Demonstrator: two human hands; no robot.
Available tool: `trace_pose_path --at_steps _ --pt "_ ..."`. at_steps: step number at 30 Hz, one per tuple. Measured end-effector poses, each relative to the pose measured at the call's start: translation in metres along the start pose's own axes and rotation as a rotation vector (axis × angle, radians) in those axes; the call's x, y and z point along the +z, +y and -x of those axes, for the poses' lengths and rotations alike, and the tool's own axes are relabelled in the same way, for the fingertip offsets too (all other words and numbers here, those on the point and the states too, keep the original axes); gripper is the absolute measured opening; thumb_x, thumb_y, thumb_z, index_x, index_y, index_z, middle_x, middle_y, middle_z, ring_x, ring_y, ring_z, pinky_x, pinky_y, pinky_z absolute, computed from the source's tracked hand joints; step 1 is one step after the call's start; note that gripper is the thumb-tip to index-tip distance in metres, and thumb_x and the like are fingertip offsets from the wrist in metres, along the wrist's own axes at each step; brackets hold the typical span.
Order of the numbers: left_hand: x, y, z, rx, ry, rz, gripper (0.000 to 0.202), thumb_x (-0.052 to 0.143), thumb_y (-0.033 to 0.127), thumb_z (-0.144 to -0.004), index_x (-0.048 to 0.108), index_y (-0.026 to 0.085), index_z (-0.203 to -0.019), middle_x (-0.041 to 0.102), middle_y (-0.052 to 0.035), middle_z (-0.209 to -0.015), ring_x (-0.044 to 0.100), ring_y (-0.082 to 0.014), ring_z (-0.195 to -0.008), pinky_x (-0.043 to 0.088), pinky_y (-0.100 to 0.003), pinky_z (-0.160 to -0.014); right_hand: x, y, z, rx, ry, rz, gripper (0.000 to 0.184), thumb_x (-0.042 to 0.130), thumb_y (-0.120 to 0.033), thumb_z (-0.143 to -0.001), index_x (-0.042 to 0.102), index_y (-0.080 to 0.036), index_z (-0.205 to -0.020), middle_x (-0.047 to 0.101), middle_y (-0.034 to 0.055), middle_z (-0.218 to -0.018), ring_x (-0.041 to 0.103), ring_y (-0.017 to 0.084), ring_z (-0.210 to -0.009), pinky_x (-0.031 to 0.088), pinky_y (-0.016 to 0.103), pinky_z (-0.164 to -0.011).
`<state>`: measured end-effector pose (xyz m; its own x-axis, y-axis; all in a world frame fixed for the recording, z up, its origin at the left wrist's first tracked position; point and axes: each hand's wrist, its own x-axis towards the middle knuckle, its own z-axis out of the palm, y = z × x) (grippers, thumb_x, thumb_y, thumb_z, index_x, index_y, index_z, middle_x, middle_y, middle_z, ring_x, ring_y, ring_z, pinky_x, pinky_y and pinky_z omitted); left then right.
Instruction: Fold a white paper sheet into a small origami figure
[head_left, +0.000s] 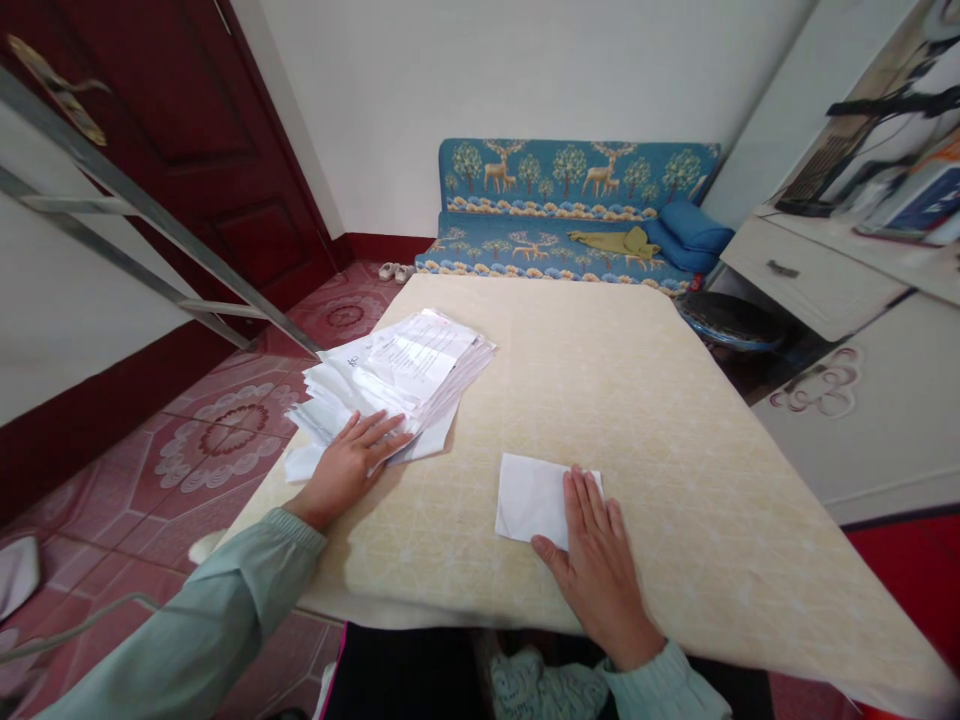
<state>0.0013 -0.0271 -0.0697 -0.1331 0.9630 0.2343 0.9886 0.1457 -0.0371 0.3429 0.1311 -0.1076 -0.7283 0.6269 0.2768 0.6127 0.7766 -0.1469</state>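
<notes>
At the far left, a dark red wooden door (202,130) and slanting metal rails (150,220) stand over a glossy floor (217,440) of patterned red tiles. On the table (637,380), which has a pale yellow top with a faint crackle pattern, a loose pile of papers (409,365) lies at about ten o'clock. The sheets are thin, white and printed, fanned unevenly, and some corners hang past the table's left edge. The left hand (352,462) rests flat on the near edge of that pile with its fingers spread, gripping nothing. At about six o'clock, well apart from the pile, lies a single white sheet (525,495), small and roughly square; it looks folded, with crisp edges. The right hand (596,560) lies palm down on its right half with the fingers together and straight, pressing rather than grasping. Judging by how things lie, one sheet has been dealt with and the rest of the pile is untouched, so most of the work looks left to do. Beyond the table at twelve o'clock is a blue fabric sofa (570,200) printed with deer, and at two o'clock a smooth white cabinet (810,280) with a drawer.
</notes>
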Motion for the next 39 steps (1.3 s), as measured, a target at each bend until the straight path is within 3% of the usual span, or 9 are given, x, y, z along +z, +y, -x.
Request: trace_pose_path --at_steps 5,7,10,15,22,27,35,39 --pt "-0.008 0.025 -0.002 -0.085 0.031 -0.022 0.046 0.052 0.038 -0.083 0.057 0.026 -0.127 0.048 -0.0082 -0.14 0.039 -0.0329 -0.132 0.027 -0.056 -0.109 0.0 0.0 0.0 -0.005 0.007 -0.008 0.083 0.037 -0.056 -0.09 0.003 -0.009 -0.15 0.02 0.016 -0.154 0.011 0.028 -0.143 0.022 0.054 -0.111" --pt "-0.004 0.038 -0.003 -0.14 0.041 -0.053 0.047 0.052 0.033 -0.083 0.055 0.021 -0.128 0.048 -0.0119 -0.14 0.039 -0.0342 -0.132 0.032 -0.055 -0.107 0.0 0.0 0.0 -0.004 0.003 -0.008 0.083 0.037 -0.056 -0.09 0.003 -0.009 -0.15 0.02 0.0159 -0.154 0.011 0.028 -0.143 0.022 0.053 -0.111" --pt "0.007 0.043 -0.003 -0.146 0.016 -0.073 0.041 0.045 0.022 -0.086 0.059 0.024 -0.125 0.048 -0.0101 -0.14 0.041 -0.0335 -0.13 0.037 -0.053 -0.104 0.0 0.0 0.0 0.002 -0.007 -0.007 0.082 0.036 -0.056 -0.09 0.005 -0.009 -0.15 0.02 0.0155 -0.154 0.011 0.027 -0.143 0.021 0.053 -0.111" --pt "0.017 0.008 0.001 -0.079 -0.022 -0.06 0.041 0.038 0.022 -0.091 0.058 0.027 -0.126 0.046 -0.0048 -0.142 0.038 -0.0306 -0.134 0.037 -0.05 -0.106 0.0 0.0 0.0 0.005 -0.009 -0.01 0.081 0.036 -0.056 -0.091 0.005 -0.009 -0.15 0.019 0.015 -0.154 0.011 0.027 -0.143 0.02 0.052 -0.112" --pt "0.007 -0.06 -0.002 0.02 -0.068 0.072 0.041 0.035 0.027 -0.091 0.059 0.033 -0.123 0.047 0.003 -0.141 0.033 -0.022 -0.138 0.026 -0.048 -0.113 -0.001 0.0 0.0 0.0 0.001 -0.012 0.081 0.036 -0.055 -0.091 0.002 -0.01 -0.15 0.021 0.0154 -0.154 0.012 0.027 -0.143 0.022 0.053 -0.111" --pt "0.008 -0.094 -0.011 -0.001 -0.053 0.091 0.042 0.035 0.021 -0.087 0.064 0.031 -0.116 0.05 0.0028 -0.139 0.033 -0.021 -0.138 0.024 -0.051 -0.113 -0.001 0.0 0.001 0.005 0.009 -0.01 0.082 0.036 -0.056 -0.091 0.002 -0.01 -0.15 0.021 0.0154 -0.154 0.012 0.027 -0.143 0.022 0.053 -0.111" --pt "0.018 -0.114 -0.022 -0.131 0.02 0.054 0.038 0.039 0.01 -0.08 0.07 0.021 -0.099 0.057 -0.0023 -0.133 0.037 -0.0232 -0.135 0.024 -0.054 -0.111 0.0 0.0 0.0 -0.001 -0.002 -0.007 0.084 0.04 -0.055 -0.09 0.002 -0.01 -0.15 0.02 0.0153 -0.154 0.01 0.027 -0.143 0.021 0.053 -0.111" --pt "0.0 -0.098 -0.027 -0.235 0.076 0.039 0.035 0.042 0.004 -0.075 0.07 0.017 -0.09 0.054 -0.0058 -0.135 0.029 -0.0303 -0.138 0.019 -0.064 -0.108 0.001 0.0 0.0 0.002 0.007 -0.015 0.086 0.043 -0.055 -0.088 0.002 -0.011 -0.15 0.019 0.0155 -0.154 0.009 0.027 -0.144 0.021 0.053 -0.111"
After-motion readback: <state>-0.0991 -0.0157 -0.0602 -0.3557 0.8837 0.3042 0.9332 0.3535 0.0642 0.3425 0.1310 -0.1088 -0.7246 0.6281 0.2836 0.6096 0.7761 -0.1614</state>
